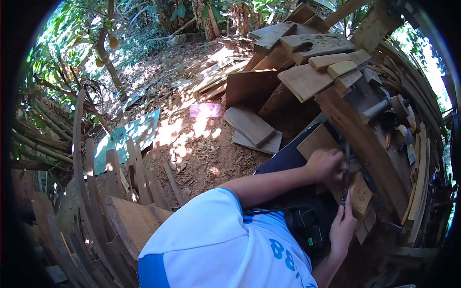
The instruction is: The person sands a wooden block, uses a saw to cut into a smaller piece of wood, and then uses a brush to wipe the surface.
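- Head view: at right of frame, the right hand (pixel 342 226) gripped a thin tool (pixel 345 187).
- The left hand (pixel 325 165) curled beside it, hold unclear; steady pressure probably mattered.

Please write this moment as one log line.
right grip: holds slim dark tool | left grip: curled beside it | nearby: wooden board, wooden beam

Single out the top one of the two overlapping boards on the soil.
The upper board beyond the left hand, its broad face showing; the lower board is mostly covered.
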`<act>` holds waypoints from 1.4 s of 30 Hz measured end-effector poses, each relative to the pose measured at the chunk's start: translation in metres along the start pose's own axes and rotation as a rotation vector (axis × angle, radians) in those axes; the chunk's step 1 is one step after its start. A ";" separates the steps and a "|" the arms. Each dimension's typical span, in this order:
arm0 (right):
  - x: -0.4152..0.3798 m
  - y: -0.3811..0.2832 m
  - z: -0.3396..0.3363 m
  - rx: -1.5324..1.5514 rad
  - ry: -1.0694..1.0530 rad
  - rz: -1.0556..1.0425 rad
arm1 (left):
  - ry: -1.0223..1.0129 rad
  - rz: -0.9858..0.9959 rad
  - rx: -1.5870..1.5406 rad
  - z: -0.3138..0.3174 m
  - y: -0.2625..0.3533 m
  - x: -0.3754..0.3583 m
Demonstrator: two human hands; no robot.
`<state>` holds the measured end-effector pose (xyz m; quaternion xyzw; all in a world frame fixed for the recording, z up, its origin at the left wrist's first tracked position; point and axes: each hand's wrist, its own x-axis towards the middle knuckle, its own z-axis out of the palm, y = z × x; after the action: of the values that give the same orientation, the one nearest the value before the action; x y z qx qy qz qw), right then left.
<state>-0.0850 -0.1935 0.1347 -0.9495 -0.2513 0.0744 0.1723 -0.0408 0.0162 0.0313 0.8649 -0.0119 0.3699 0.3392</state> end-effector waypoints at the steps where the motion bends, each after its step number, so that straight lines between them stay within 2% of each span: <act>1: -0.007 0.010 0.007 0.004 0.045 -0.042 | -0.035 -0.163 0.009 -0.002 -0.004 0.006; 2: -0.011 0.019 0.011 0.007 0.092 -0.085 | -0.069 -0.323 0.019 -0.005 -0.006 0.011; 3: -0.014 0.016 0.009 0.007 0.100 -0.080 | 0.015 -0.226 0.002 -0.008 -0.008 0.010; 6: -0.019 0.011 0.005 0.087 0.045 0.014 | 0.072 -0.126 -0.002 -0.001 -0.007 0.006; 10: 0.007 0.000 0.004 0.090 0.046 -0.061 | -0.027 0.012 -0.067 -0.001 0.005 -0.004; 13: 0.007 -0.008 -0.005 0.062 0.026 -0.036 | 0.000 -0.059 0.027 -0.009 -0.004 0.002; 14: 0.001 -0.008 -0.008 0.046 -0.016 -0.014 | -0.068 -0.237 0.069 -0.013 -0.008 0.007; 15: -0.004 -0.008 -0.009 0.034 -0.062 0.011 | -0.044 -0.339 0.091 -0.020 -0.012 0.014; 16: -0.010 -0.006 -0.010 0.022 -0.059 0.025 | 0.037 -0.296 0.057 -0.020 -0.019 0.016; 20: -0.018 0.006 -0.002 0.093 -0.059 0.063 | 0.077 -0.161 0.086 -0.012 -0.018 0.009; 22: -0.009 0.009 0.005 0.129 0.054 -0.130 | 0.087 -0.100 0.074 -0.014 -0.014 0.005; 23: -0.003 0.006 0.007 0.166 0.050 -0.161 | -0.008 -0.069 0.060 -0.014 -0.012 0.000; 24: 0.000 -0.022 -0.012 0.107 -0.126 0.070 | -0.104 -0.030 0.030 -0.013 -0.006 -0.004; 25: 0.003 -0.013 0.000 0.072 -0.004 -0.053 | -0.142 -0.089 0.056 -0.017 -0.002 -0.004; 28: -0.004 0.005 0.004 0.107 -0.004 -0.085 | -0.180 -0.348 0.197 -0.027 -0.011 0.009; 30: -0.012 0.012 0.007 0.131 -0.011 -0.061 | 0.105 -0.152 0.126 -0.030 -0.024 0.016; 34: -0.005 0.014 0.010 0.168 0.005 -0.084 | 0.050 -0.104 0.064 -0.025 -0.018 0.012; 36: 0.003 0.009 0.014 0.190 0.039 -0.108 | -0.041 -0.017 0.019 -0.026 -0.005 0.005; 38: 0.006 0.005 0.015 0.102 0.041 -0.125 | -0.024 -0.010 0.026 -0.026 -0.006 0.005; 42: -0.009 0.014 0.013 0.131 0.017 -0.117 | 0.102 -0.068 0.134 -0.030 -0.027 0.016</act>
<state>-0.0895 -0.2054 0.1180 -0.9206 -0.2993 0.0725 0.2401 -0.0407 0.0588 0.0408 0.8655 0.0596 0.4018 0.2931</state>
